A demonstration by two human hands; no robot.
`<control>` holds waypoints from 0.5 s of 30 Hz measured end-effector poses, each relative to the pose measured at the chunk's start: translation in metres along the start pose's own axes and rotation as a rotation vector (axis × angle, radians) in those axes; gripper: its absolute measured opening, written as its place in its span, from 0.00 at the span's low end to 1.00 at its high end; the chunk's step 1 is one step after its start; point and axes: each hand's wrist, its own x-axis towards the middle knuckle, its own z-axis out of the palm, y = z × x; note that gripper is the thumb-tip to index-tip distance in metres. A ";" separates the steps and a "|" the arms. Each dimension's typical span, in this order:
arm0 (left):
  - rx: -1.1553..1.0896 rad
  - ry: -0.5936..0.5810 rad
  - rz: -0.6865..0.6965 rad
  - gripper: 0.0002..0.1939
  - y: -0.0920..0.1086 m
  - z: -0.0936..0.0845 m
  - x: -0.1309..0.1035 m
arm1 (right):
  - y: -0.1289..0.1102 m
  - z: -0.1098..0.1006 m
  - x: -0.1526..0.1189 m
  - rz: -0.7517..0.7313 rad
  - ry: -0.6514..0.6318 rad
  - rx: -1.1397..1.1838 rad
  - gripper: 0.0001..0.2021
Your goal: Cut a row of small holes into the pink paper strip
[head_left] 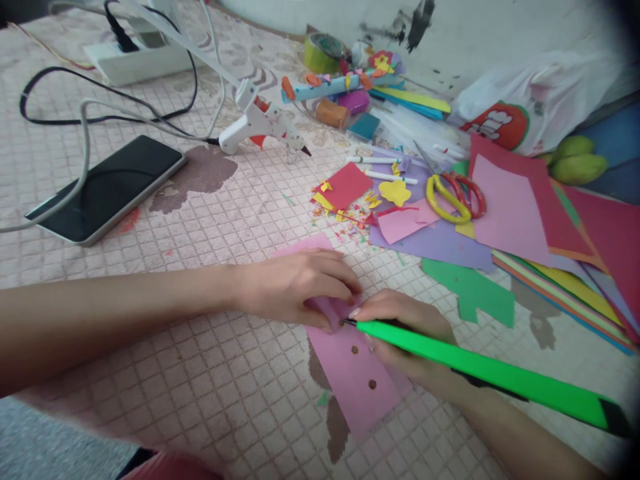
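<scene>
Near the lower center of the frame, we press the pink paper [353, 393] down with our left hand [305, 287] while our right hand [410, 327] grips the green cutter [465, 363], its tip touching the sheet by two brown dots [363, 367].

Our left hand [305, 283] presses palm-down, fingers bent; our right hand [410, 327] closes in a pinch beside it.

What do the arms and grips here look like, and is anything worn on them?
They are a person's. The left grip, an ordinary human hand, and the right grip wear no glove. Both slender forearms show bare, without visible sleeves, cables or markings.
</scene>
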 end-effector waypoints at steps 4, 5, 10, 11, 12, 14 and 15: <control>0.003 -0.002 0.009 0.12 -0.001 0.000 -0.001 | 0.001 -0.001 -0.001 0.012 -0.041 -0.008 0.08; 0.003 0.000 0.011 0.12 -0.002 0.001 -0.001 | 0.001 -0.001 -0.001 0.012 -0.047 -0.005 0.09; -0.002 0.007 0.024 0.12 -0.002 0.001 0.000 | 0.000 -0.002 -0.001 0.013 -0.023 0.018 0.09; -0.002 0.005 0.022 0.12 -0.002 0.001 0.000 | 0.000 -0.002 0.000 0.019 -0.009 0.028 0.09; -0.002 0.004 0.020 0.12 -0.001 0.001 0.000 | -0.001 -0.002 0.000 0.024 0.002 0.037 0.09; -0.005 0.000 0.012 0.12 -0.001 0.000 0.001 | -0.001 -0.002 0.000 0.029 0.008 0.046 0.10; -0.008 0.000 0.011 0.12 -0.001 0.000 0.001 | -0.001 -0.002 0.000 0.030 0.007 0.048 0.10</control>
